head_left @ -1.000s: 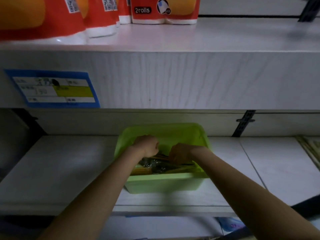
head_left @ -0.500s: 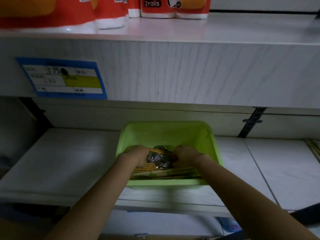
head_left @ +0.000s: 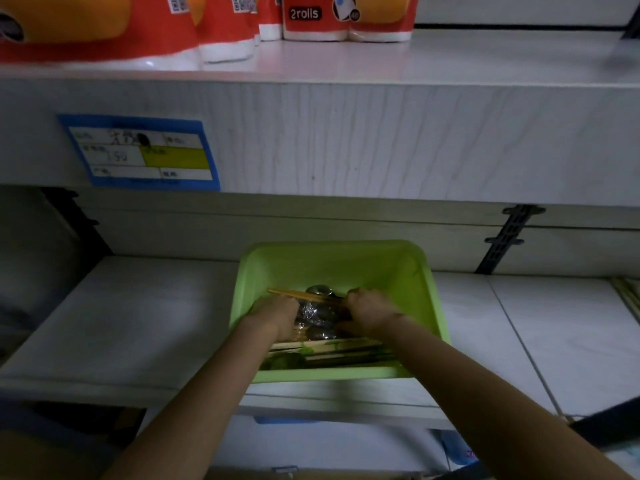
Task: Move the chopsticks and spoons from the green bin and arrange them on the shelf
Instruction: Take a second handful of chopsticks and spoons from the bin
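A green bin (head_left: pixel 412 271) stands on the white lower shelf (head_left: pixel 138 317), near its front edge. Inside lie wrapped metal spoons (head_left: pixel 317 313) and several packs of chopsticks (head_left: pixel 332 351). Both my hands are down in the bin. My left hand (head_left: pixel 277 315) and my right hand (head_left: pixel 370 311) are closed on the two ends of an orange pair of chopsticks (head_left: pixel 298 294), which lies level above the spoons. The fingertips are hidden behind my knuckles.
The upper shelf carries red packs of paper rolls (head_left: pixel 346 19) and has a blue price label (head_left: pixel 142 150) on its front face. A dark bracket (head_left: pixel 509 237) runs down the back wall at right. White shelf surface extends left and right of the bin.
My hands have dropped deeper into the bin and gathered the orange chopsticks between them. The view has shifted slightly, with the bin nearer the frame centre.
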`<state>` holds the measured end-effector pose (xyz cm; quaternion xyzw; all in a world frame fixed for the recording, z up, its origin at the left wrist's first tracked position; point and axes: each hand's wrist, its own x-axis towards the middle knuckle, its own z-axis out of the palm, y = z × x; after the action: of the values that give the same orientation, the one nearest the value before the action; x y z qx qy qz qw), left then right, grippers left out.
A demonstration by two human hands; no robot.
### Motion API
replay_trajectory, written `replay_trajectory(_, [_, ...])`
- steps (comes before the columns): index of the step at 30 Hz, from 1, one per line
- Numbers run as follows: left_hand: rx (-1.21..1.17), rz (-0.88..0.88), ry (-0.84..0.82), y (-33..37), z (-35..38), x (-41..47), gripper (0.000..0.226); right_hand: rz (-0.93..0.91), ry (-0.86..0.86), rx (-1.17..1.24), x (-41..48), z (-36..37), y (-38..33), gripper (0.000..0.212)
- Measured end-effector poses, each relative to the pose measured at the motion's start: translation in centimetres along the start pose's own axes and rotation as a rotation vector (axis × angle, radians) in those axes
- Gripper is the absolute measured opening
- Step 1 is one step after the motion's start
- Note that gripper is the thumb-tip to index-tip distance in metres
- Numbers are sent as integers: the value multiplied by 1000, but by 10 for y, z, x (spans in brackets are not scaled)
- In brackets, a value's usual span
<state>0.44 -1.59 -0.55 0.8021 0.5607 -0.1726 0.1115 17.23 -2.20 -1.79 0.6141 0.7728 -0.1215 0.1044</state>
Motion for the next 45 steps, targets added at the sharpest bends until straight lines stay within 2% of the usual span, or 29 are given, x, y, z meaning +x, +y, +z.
replay_trajectory(9, [-101,-13,-184,-2,-1,2,34,-50,-102,29,-1,-3,2,54])
replay_trajectory(13, [-192,-20,-278,-3,-2,2,27,-85,-176,136,3,-5,6,46])
replay_trajectory(16, [-247,-28,-307,-3,-3,1,38,-84,-200,237,4,-5,7,42])
replay_trajectory(21, [-255,-28,-325,-6,1,2,47,-24,-330,436,7,4,9,53])
replay_trajectory(27, [-241,11,-345,-8,3,4,49,-14,-224,462,12,-4,15,36])
replay_trajectory(33, [-275,15,-318,-4,0,1,39,-17,-2,362,10,-7,20,35])
replay_trajectory(36, [-329,35,-288,0,-2,0,26,-38,30,321,11,-5,19,38])
replay_trajectory(42, [-255,148,-299,3,-1,-5,40,-16,45,299,12,-5,15,37])
replay_trajectory(45, [-206,200,-271,10,1,-8,37,8,39,358,9,-8,17,40])
